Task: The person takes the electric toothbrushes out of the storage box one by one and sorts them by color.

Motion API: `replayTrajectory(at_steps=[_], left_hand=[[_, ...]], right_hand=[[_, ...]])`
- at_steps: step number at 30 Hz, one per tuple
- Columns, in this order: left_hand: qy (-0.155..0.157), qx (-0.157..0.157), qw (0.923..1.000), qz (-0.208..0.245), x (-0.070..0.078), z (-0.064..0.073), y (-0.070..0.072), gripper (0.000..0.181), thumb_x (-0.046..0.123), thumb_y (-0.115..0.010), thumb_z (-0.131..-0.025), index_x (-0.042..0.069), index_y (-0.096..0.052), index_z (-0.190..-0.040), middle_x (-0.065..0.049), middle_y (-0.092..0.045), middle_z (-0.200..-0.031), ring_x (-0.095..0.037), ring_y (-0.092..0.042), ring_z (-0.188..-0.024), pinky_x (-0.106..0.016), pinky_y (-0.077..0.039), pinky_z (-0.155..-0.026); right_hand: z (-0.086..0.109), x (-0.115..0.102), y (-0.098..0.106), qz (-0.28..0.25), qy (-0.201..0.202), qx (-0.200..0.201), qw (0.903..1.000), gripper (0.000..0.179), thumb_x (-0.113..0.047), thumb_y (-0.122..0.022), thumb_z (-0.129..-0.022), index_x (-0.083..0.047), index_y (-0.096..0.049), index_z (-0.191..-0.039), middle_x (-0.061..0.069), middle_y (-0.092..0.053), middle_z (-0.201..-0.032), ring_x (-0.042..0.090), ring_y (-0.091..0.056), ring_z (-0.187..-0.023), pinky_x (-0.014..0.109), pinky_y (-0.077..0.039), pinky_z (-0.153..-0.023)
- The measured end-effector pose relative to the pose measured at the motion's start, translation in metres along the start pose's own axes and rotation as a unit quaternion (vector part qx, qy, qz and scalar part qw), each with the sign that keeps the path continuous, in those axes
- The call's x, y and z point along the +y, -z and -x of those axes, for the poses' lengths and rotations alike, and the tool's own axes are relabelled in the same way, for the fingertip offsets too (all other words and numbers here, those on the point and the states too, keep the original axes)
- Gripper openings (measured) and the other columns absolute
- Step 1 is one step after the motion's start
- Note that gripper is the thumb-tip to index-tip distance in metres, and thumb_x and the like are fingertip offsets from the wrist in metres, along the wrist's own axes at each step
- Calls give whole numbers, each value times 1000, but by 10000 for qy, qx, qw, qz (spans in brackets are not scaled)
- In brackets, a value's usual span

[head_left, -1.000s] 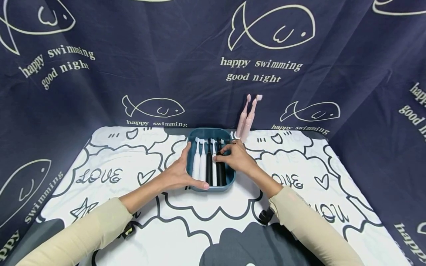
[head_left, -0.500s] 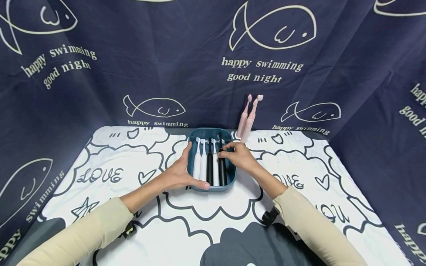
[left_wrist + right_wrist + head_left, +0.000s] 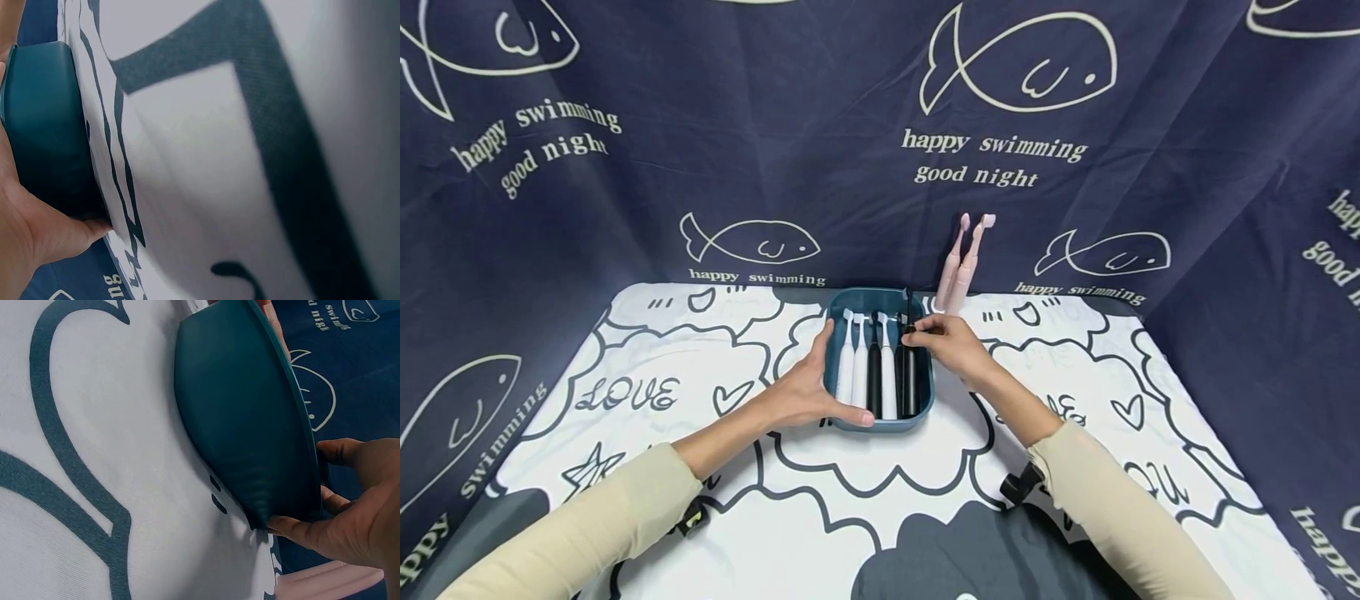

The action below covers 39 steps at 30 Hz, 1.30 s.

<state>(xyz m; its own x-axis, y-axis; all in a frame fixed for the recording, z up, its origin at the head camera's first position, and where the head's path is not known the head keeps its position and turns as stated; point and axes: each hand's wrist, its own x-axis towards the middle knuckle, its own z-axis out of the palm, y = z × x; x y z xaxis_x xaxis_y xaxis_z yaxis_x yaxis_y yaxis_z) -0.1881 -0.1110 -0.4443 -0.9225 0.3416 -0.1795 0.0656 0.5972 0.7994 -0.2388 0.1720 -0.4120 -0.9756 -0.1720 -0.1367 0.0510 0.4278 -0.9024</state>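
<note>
A teal plastic box [image 3: 880, 426] sits on the table with electric toothbrushes lying side by side inside. From the left come a white toothbrush [image 3: 845, 371], another white toothbrush [image 3: 860, 375], a black toothbrush [image 3: 874, 375] and a third white toothbrush [image 3: 888, 375]. My right hand [image 3: 951, 342] pinches the neck of a black toothbrush [image 3: 911, 379] near the box's right wall. Whether the dark strip left of it is shadow or another brush, I cannot tell. My left hand [image 3: 808, 392] rests straight, spread fingers against the box's left side, its thumb along the near rim.
Two pink electric toothbrushes [image 3: 964, 267] stand upright behind my right hand, near the table's back edge. A dark blue fish-print curtain [image 3: 865, 150] hangs behind the table. The patterned white cloth [image 3: 880, 500] covers the tabletop.
My right hand has shifted slightly right with the black toothbrush, opening a gap beside the white one. The brush's head now reaches closer to the box's far rim. My left hand stays put.
</note>
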Motion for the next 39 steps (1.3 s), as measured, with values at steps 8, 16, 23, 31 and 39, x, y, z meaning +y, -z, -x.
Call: replayTrajectory(at_steps=[8, 16, 23, 31, 39], left_hand=[[57, -6, 10000, 78, 0, -1, 0, 171, 66, -107, -64, 32, 14, -182, -24, -16, -189, -46, -28, -173, -67, -33, -136], [31, 2, 10000, 9, 0, 0, 0, 171, 67, -106, -64, 34, 13, -182, -22, -15, -189, -44, -28, -173, -66, -34, -136], [31, 9, 10000, -30, -1, 0, 1, 171, 69, -105, -64, 34, 14, -182, -22, -16, -189, -44, -29, -173, -65, -35, -137], [36, 13, 10000, 58, -1, 0, 1, 172, 69, -106, -62, 36, 13, -182, -20, -15, -190, -41, -27, -174, -63, -34, -138], [10, 31, 10000, 37, 0, 0, 1, 172, 69, -106, -62, 34, 12, -182, -21, -16, -189, -41, -28, -174, -64, -34, -137]], right_hand=[[0, -4, 12, -496, 18, 203, 9986, 39, -17, -76, -106, 5, -63, -135, 0, -69, -111, 8, -64, -102, 26, -58, -101], [2, -6, 17, -681, 131, 181, 9974, 36, -15, -76, -107, 5, -61, -133, -7, -67, -100, 8, -59, -93, 21, -54, -86], [5, -13, 20, -883, 301, 255, 9953, 37, -11, -75, -107, 5, -59, -136, -9, -75, -105, 0, -68, -96, 16, -58, -91], [9, -23, 20, -1220, 453, 167, 9914, 42, -4, -68, -111, 7, -51, -147, 17, -79, -131, 2, -76, -105, 44, -63, -112], [12, -28, 25, -1571, 693, 191, 9850, 45, 0, -69, -110, 9, -54, -152, 23, -76, -140, 12, -82, -117, 29, -65, -103]])
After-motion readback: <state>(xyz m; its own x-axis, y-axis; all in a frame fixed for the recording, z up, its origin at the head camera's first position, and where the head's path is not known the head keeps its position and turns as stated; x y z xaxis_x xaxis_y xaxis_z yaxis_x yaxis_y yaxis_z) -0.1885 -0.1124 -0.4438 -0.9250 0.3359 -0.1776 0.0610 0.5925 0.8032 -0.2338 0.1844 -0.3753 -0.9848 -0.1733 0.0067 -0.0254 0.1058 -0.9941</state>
